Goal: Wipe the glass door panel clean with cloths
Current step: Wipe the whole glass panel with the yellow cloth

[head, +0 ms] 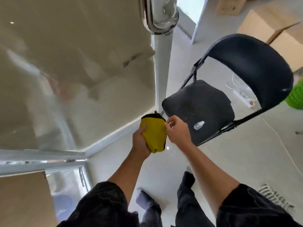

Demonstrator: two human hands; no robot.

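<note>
Cloth: yellow face, black backing and edge.
Chair: black seat and back, whitish smear on seat.
Basket: bright green, perforated.
Door handle: polished chrome.
Floor: pale grey-white.
Boxes: tan cardboard.
Sleeves: black.
Power strip: white, red switch.

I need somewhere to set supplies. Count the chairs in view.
1. A black folding chair stands to the right of the glass door panel, just beyond the right hand. Others may be out of frame.
</note>
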